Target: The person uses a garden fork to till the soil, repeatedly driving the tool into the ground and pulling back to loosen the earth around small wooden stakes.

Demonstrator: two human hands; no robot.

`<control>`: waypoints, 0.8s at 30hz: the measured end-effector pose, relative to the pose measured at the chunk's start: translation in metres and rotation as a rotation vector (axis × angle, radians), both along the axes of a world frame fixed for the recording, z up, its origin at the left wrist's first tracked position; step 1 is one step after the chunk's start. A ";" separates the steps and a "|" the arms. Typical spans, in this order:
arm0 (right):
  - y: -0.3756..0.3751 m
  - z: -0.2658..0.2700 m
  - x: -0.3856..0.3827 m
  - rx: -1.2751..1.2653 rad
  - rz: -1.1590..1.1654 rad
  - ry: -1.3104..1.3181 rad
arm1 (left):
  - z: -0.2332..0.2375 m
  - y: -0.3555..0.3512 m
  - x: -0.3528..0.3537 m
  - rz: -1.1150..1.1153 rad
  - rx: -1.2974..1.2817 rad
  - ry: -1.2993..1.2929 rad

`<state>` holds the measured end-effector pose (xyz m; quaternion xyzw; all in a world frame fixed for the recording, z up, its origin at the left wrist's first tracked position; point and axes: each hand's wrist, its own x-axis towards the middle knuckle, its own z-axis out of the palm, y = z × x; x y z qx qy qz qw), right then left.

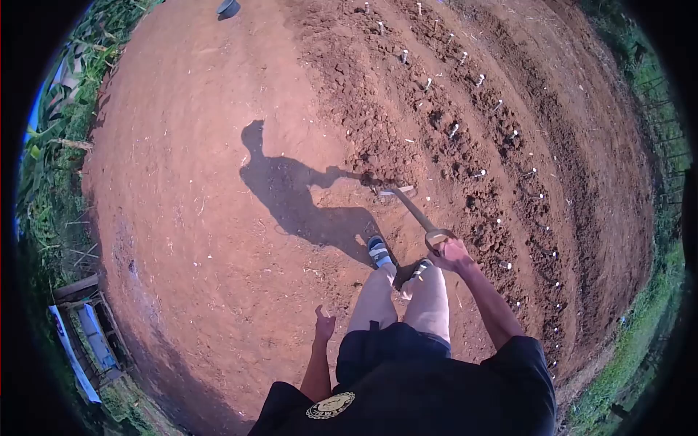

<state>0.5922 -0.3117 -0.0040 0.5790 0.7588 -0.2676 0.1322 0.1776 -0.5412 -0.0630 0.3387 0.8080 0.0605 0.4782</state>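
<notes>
My right hand [452, 254] is closed around the loop-shaped grip of a spade [414, 209]. Its wooden shaft slants forward and left from the hand. At the far end, a thin pale edge rests against loose soil; the rest of the blade is hard to make out. My left hand [325, 323] hangs low beside my left leg, thumb and fingers apart, holding nothing. Just ahead of my sandalled feet [379, 252] lies the broken-up soil [374, 149], bordering smoother bare ground.
Rows of small white-topped stakes [454, 131] stand in the tilled beds to the right. A dark bucket [227, 9] is at the far edge. Bare reddish ground [182, 182] spreads left, with green plants [54, 145] and a wooden frame [94, 334] beyond.
</notes>
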 end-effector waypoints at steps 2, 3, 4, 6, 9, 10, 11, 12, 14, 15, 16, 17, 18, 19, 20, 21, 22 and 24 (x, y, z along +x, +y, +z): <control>0.080 0.116 -0.041 -0.018 0.113 0.021 | 0.001 -0.014 -0.036 0.090 -0.058 0.027; 0.100 0.127 -0.051 0.115 0.139 0.085 | 0.011 -0.019 -0.049 0.200 -0.050 -0.058; 0.109 0.147 -0.060 0.395 0.255 0.095 | 0.025 -0.019 -0.056 0.322 -0.104 -0.102; 0.127 0.206 -0.076 0.450 0.300 0.012 | 0.040 -0.026 -0.067 0.448 -0.162 -0.158; 0.118 0.285 -0.084 0.225 0.183 -0.050 | 0.033 -0.054 -0.080 0.583 -0.156 -0.237; 0.112 0.295 -0.081 0.234 0.137 -0.017 | 0.034 -0.065 -0.078 0.559 -0.196 -0.242; 0.111 0.303 -0.077 0.247 0.138 -0.030 | 0.029 -0.062 -0.073 0.532 -0.217 -0.255; 0.105 0.310 -0.072 0.289 0.144 0.009 | 0.029 -0.064 -0.067 0.525 -0.282 -0.275; 0.092 0.336 -0.078 0.182 0.056 0.033 | 0.019 -0.075 -0.055 0.496 -0.251 -0.319; 0.094 0.336 -0.077 0.197 0.067 0.023 | 0.015 -0.078 -0.051 0.489 -0.249 -0.351; 0.095 0.329 -0.070 0.190 0.034 0.053 | 0.011 -0.082 -0.046 0.486 -0.248 -0.379; 0.099 0.322 -0.065 0.181 0.002 0.086 | 0.006 -0.083 -0.042 0.480 -0.248 -0.405; 0.103 0.321 -0.066 0.089 -0.028 0.024 | 0.006 -0.084 -0.039 0.480 -0.246 -0.423; 0.102 0.316 -0.069 0.080 -0.018 0.019 | 0.004 -0.083 -0.036 0.482 -0.247 -0.439; 0.104 0.312 -0.071 0.074 0.001 0.014 | 0.003 -0.081 -0.034 0.487 -0.242 -0.453; 0.103 0.314 -0.075 0.068 0.016 0.010 | 0.003 -0.078 -0.032 0.490 -0.238 -0.467; 0.100 0.323 -0.084 0.038 0.057 0.021 | 0.003 -0.075 -0.032 0.500 -0.231 -0.482; 0.099 0.310 -0.084 0.047 0.103 0.001 | 0.006 -0.066 -0.033 0.524 -0.217 -0.501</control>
